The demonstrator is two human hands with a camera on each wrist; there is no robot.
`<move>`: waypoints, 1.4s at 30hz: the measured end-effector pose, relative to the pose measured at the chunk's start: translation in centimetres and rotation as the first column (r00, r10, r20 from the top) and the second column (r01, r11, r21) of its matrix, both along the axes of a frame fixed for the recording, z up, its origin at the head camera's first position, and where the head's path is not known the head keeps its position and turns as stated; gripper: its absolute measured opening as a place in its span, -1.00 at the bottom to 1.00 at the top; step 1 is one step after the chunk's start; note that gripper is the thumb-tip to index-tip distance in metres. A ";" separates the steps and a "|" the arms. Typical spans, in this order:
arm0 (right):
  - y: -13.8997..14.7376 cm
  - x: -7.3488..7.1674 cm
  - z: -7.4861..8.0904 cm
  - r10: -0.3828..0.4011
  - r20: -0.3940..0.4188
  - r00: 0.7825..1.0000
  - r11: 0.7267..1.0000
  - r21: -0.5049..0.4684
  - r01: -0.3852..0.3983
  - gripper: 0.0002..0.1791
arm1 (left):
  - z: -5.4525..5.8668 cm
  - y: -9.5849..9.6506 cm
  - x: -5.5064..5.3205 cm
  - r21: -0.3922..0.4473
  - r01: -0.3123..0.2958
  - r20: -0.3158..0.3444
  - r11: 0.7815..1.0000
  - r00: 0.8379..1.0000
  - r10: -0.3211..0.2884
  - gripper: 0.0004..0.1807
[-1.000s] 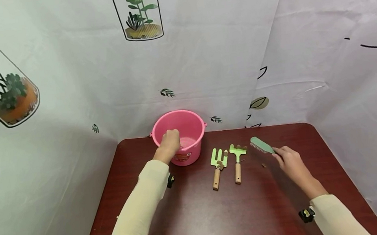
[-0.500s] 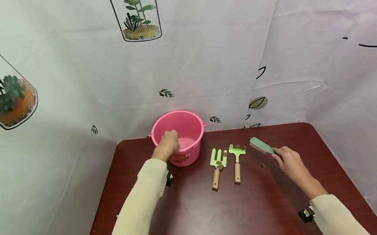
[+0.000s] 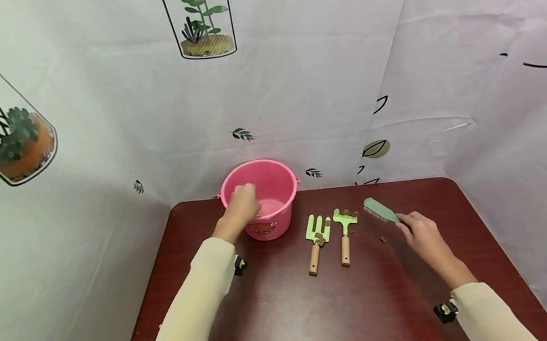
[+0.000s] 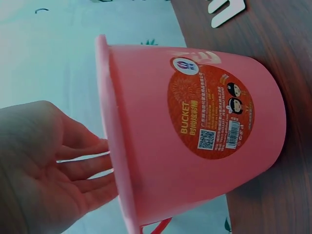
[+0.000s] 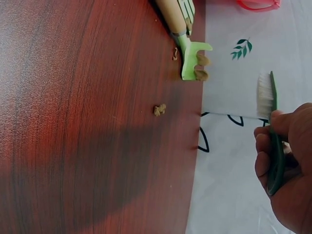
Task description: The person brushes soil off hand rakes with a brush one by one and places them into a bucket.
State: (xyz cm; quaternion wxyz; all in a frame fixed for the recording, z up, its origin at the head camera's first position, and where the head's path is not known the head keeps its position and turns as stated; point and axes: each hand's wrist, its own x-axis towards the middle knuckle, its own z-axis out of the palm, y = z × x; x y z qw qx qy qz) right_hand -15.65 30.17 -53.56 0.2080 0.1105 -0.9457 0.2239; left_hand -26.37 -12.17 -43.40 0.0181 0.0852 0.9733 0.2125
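A pink bucket point(image 3: 284, 222) stands at the back of the table. My left hand point(image 3: 243, 204) reaches over its near rim. In the left wrist view the loosely bent fingers point(image 4: 87, 170) go down behind the rim; their tips are hidden, and nothing shows in the palm. My right hand point(image 3: 424, 237) grips a green brush point(image 3: 380, 210) by its dark handle, above the table, with the pale bristles point(image 5: 264, 95) turned toward the left. Between the hands lie a green hand fork point(image 3: 317, 229) and a small green rake point(image 3: 345, 220), both wooden-handled, with brown clumps on them.
A small brown crumb point(image 3: 383, 239) lies on the dark red table point(image 3: 293, 317), below the brush. A smaller bit point(image 5: 175, 53) sits beside the rake. White printed cloth point(image 3: 312, 73) hangs behind the table and at both sides.
My left hand has drawn slightly back and left over the bucket's rim, its forearm shifting left too. The right hand with the brush stays in place. The tools have not moved.
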 end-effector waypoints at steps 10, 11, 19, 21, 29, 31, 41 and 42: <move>0.0 -0.1 -0.2 0.019 -0.029 0.999 1.000 0.013 -0.019 -0.72 | 0.0 0.2 2.2 0.102 0.074 -0.306 0.992 0.951 -0.040 -0.65; 0.0 -0.1 -0.2 0.022 -0.034 0.999 1.000 0.017 -0.021 -0.72 | 0.0 0.3 2.5 0.113 0.085 -0.342 0.990 0.939 -0.042 -0.66; -0.2 0.0 -0.5 0.053 -0.065 0.996 0.998 0.033 -0.051 -0.73 | -0.9 1.6 4.5 0.112 0.142 -0.597 0.983 0.801 -0.048 -0.73; -0.2 0.0 -0.7 0.069 -0.080 0.994 0.997 0.041 -0.066 -0.72 | -1.2 2.0 4.9 0.106 0.171 -0.642 0.979 0.764 -0.064 -0.73; -0.6 0.0 -1.0 0.109 -0.114 0.988 0.993 0.058 -0.103 -0.70 | -2.8 3.8 6.4 0.027 0.284 -0.771 0.958 0.616 -0.160 -0.74; -0.6 0.0 -1.1 0.110 -0.117 0.987 0.993 0.057 -0.104 -0.70 | -3.3 4.4 6.8 0.002 0.331 -0.785 0.944 0.585 -0.204 -0.73; -0.7 0.2 -1.2 0.106 -0.068 0.992 0.993 0.062 -0.102 -0.73 | -7.4 6.5 8.3 -0.088 0.430 -0.737 0.899 0.579 -0.349 -0.69; -0.7 0.3 -1.2 0.104 -0.060 0.993 0.993 0.061 -0.100 -0.73 | -8.0 6.7 8.4 -0.083 0.423 -0.720 0.902 0.600 -0.348 -0.68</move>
